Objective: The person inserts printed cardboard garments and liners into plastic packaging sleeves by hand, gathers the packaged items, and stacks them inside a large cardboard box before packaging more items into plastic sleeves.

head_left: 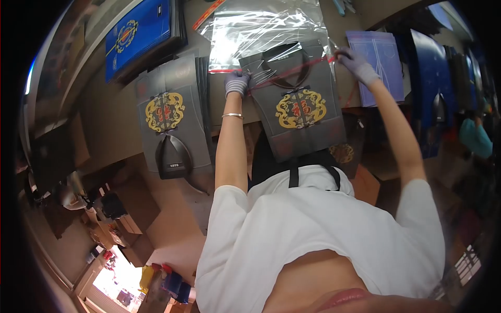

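A dark grey bag [292,133] with a gold emblem and a dark handle lies at the table's front edge, its top end under a clear plastic sleeve [271,26] with a red strip. My left hand [237,83], in a purple-grey glove with a striped cuff, is closed at the sleeve's left edge beside the bag. At the right end of the red strip my right hand [357,65], gloved too, has its fingers bent together near the sleeve's corner; what they pinch is too small to make out.
To the left lie a stack of grey bags [167,83] and a stack of blue folders [141,31]. Purple bags [376,73] lie at the right, with more blue ones [430,78] beyond. Cardboard boxes [138,248] stand on the floor at lower left.
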Motion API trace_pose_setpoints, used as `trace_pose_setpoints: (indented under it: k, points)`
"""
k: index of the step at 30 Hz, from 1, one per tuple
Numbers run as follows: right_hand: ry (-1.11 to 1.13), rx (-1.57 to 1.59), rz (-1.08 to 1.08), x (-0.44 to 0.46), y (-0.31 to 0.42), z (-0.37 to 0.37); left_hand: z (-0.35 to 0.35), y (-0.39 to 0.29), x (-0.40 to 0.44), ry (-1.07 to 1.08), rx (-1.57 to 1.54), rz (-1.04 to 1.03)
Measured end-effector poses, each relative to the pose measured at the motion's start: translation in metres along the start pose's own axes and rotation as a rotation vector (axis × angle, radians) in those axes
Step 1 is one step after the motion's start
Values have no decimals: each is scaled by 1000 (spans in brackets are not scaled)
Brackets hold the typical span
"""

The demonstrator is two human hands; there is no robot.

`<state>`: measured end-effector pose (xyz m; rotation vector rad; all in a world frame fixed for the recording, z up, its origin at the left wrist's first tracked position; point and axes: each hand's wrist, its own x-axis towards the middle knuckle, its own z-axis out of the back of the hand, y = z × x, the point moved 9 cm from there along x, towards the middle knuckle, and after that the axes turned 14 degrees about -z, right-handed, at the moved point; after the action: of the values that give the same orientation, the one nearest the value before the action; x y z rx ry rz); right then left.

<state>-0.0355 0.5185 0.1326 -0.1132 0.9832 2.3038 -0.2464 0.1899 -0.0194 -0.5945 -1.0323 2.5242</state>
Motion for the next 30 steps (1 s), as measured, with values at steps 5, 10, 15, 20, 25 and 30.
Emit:
trace_pose_setpoints:
  k: [5,10,15,20,25,30]
  points:
    - [-306,-157,-440,68,-56,-63,-2,6,-17,-11,-182,131]
    - [6,504,-515,32,-74,-88,11,12,-43,-165,-395,76]
    - [-79,430,-430,-30,-102,-88,4,-6,-103,-77,-751,221]
    - [65,282,-560,-130,-159,-114,-47,38,-192,228,-252,160]
    - [198,616,-701,-239,-228,-176,-60,31,-264,572,-109,99]
    - [180,1547,-561,-177,-99,-135,-13,-76,-223,492,-709,34]
